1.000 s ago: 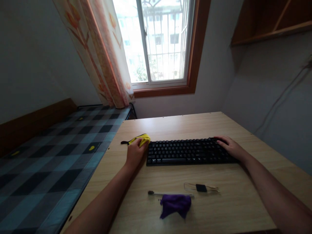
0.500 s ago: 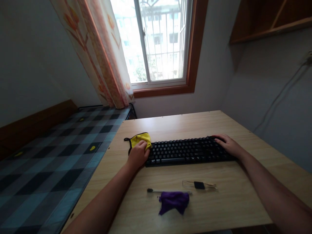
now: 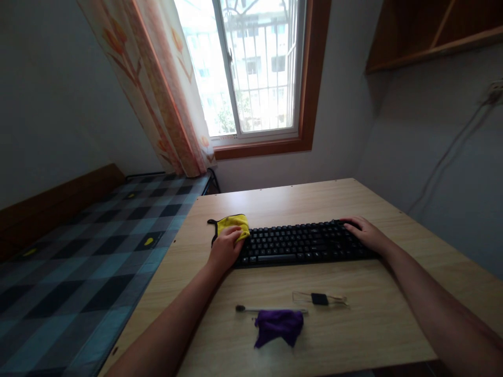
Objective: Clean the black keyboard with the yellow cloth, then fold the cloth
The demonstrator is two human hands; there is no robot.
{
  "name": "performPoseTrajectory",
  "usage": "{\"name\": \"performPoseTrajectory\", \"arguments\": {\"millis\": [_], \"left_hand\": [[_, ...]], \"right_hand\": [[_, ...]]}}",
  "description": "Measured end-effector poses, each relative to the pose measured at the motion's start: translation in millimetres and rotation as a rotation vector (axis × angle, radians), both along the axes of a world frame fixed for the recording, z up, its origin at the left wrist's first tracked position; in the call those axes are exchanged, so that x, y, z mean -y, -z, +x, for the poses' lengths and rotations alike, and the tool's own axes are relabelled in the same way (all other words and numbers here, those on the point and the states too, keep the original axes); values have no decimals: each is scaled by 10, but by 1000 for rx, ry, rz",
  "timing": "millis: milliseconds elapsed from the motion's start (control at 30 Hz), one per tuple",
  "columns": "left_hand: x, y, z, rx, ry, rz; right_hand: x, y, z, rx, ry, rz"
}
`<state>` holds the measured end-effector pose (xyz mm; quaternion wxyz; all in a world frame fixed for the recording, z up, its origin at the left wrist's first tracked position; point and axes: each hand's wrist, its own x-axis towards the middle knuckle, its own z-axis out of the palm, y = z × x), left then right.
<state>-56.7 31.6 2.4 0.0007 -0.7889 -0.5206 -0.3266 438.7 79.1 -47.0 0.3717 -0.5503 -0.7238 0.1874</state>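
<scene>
A black keyboard point(image 3: 298, 243) lies flat on the light wooden table. My left hand point(image 3: 228, 246) is closed on a yellow cloth point(image 3: 231, 224) with black edging and a black loop, pressing it over the keyboard's left end. The keys beneath the cloth are hidden. At the keyboard's right end, my right hand point(image 3: 363, 233) grips the edge, its fingers on the far corner and its thumb over the keys.
In front of the keyboard lie a purple cloth point(image 3: 279, 325), a thin brush point(image 3: 249, 309) partly under it, and a wire tool with a black block point(image 3: 319, 299). A checked bed point(image 3: 106, 246) adjoins the table point(image 3: 338, 340) on the left.
My left hand has slid the yellow cloth slightly right, over more of the keyboard's left end. My right hand stays at the keyboard's right end.
</scene>
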Motion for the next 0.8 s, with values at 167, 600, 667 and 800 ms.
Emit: {"name": "performPoseTrajectory", "arguments": {"millis": [167, 600, 667, 800], "left_hand": [[42, -9, -2, 6, 42, 15], [51, 25, 24, 70, 0, 1], [46, 29, 20, 56, 10, -2], [42, 1, 34, 10, 31, 15]], "right_hand": [[4, -29, -18, -5, 1, -7], [-4, -2, -10, -1, -3, -7], [-7, 8, -5, 5, -3, -4], [-12, 9, 0, 12, -10, -3]]}}
